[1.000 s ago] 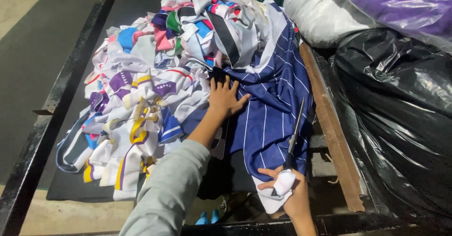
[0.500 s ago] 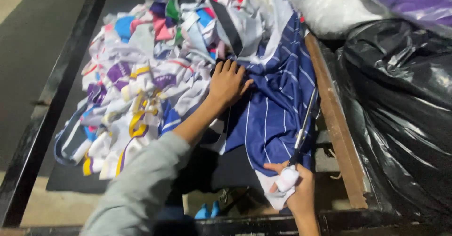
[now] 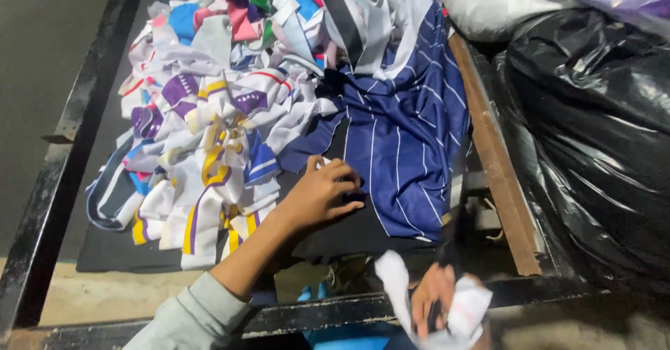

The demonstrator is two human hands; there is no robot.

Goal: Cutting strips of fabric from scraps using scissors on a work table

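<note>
scrap pile point(image 3: 209, 127) far left, untouched | left hand point(image 3: 322, 195) pinching near edge of blue pinstriped fabric point(image 3: 405, 147), mid-table | right hand point(image 3: 436, 308) blurred, closed around white cloth scrap point(image 3: 469, 308) | step: gathering fabric; next likely needs firmer pinch

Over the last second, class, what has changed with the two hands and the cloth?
The left hand slid back toward the person along the blue striped cloth and curled its fingers. The right hand, blurred, dropped lower, gripping white cloth. The scrap pile stayed put.

Smooth striped blue cloth point(image 3: 408, 147), glossy black plastic bag point(image 3: 593, 133), rough rusty metal frame point(image 3: 42, 203)
</note>
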